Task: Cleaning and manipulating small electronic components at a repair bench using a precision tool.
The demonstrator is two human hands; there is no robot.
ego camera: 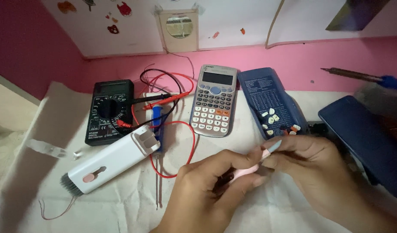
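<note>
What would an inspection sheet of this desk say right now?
Surface: white cloth-covered table.
Job's things: slim pink pen-shaped tool with a pale blue tip.
Clutter: grey scientific calculator, black multimeter, white cleaning brush kit, blue lid holding loose keys.
Hands: left hand and right hand both grip the pink tool.
Cables: red and black probe leads.
Surroundings: pink wall.

We observe both hands gripping a slim pink pen-shaped tool [250,166] in front of the grey calculator [213,100]: left hand [207,185] around its body, right hand [306,162] pinching near its pale tip. Left of the calculator lie a black multimeter [108,111] and a white brush case [112,163]; to its right, a blue cover [272,101] holding loose keys.
</note>
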